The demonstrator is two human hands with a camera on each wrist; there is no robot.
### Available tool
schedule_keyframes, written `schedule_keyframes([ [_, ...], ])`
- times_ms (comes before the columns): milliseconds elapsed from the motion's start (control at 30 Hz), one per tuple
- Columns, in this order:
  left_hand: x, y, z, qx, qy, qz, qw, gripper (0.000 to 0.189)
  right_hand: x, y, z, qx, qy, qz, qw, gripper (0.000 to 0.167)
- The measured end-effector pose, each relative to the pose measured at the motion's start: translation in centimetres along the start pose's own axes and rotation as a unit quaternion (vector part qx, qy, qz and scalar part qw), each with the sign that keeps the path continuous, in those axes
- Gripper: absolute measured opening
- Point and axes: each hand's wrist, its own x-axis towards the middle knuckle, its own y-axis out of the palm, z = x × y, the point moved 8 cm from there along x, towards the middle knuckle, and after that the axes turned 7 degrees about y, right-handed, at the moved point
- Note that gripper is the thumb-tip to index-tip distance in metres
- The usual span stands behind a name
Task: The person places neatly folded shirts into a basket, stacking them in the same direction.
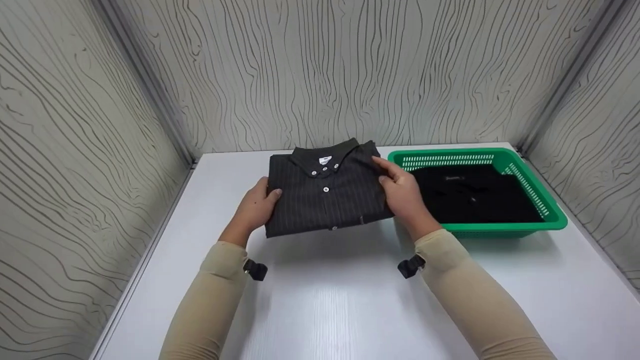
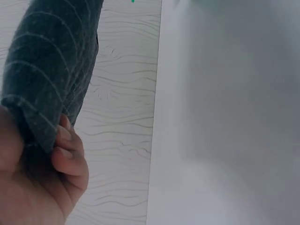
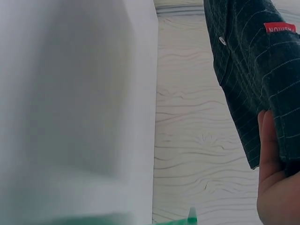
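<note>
A dark pinstriped button-up shirt, neatly folded with collar and white buttons facing up, is held above the white table by both hands. My left hand grips its left edge, thumb on top. In the left wrist view, the curled fingertips show on the far side of the cloth. On the right edge, my right hand holds the shirt between thumb and fingers, index finger stretched along the top. The right wrist view shows a small red label on the shirt and fingers supporting it from underneath.
A green plastic basket stands on the table at the right, close to my right hand. Inside lies a folded black garment. Wood-patterned panels enclose the table at the back and both sides.
</note>
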Motion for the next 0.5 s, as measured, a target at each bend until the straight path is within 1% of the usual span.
schedule_keyframes([
  [100,0.4,0.7,-0.8,-0.013,0.013,0.001,0.9998,0.040,0.1,-1.2,-0.3,-0.003,0.003,-0.005,1.0000,0.044],
  [233,0.8,1.9,-1.9,-0.055,0.028,0.018,0.9979,0.040,0.2,-2.9,-1.2,-0.002,0.010,-0.012,0.9999,0.043],
  [333,1.1,2.7,-2.7,-0.076,0.029,0.025,0.9964,0.042,0.2,-4.1,-1.8,-0.004,0.017,-0.018,0.9997,0.043],
  [500,2.0,4.3,-4.2,-0.088,0.026,0.034,0.9952,0.045,0.2,-6.2,-2.7,-0.025,0.037,-0.030,0.9986,0.043],
])
